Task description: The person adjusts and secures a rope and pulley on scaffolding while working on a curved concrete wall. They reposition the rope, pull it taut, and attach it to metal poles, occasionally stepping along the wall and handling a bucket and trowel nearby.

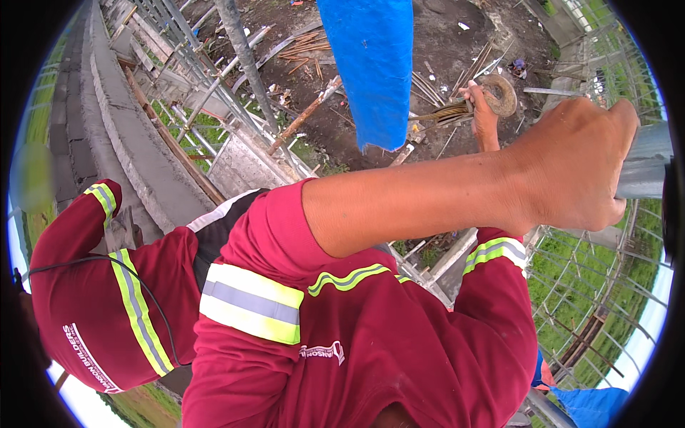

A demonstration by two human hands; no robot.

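My left forearm crosses the view to the right, its sleeve pushed up to the elbow. At its end my left hand [581, 167] is closed round a grey metal pipe [646, 160]. My right hand [484, 118] is farther out, above its maroon sleeve [492, 260]. Its fingers are bent at a thick tan-brown ring [501, 95], which meets a bundle of brown strands [448, 113], rope or wire; I cannot tell which. The right hand's grip is partly hidden. A blue sheet [369, 68] hangs left of the ring, touching neither hand.
A co-worker in maroon [107, 285] bends at the left beside a grey concrete wall [132, 135]. Scaffold pipes [246, 60] stand behind. Below lies dark ground [457, 43] with timber and debris. A metal bar lattice [596, 285] spans the right over grass. Another blue sheet [589, 405] lies lower right.
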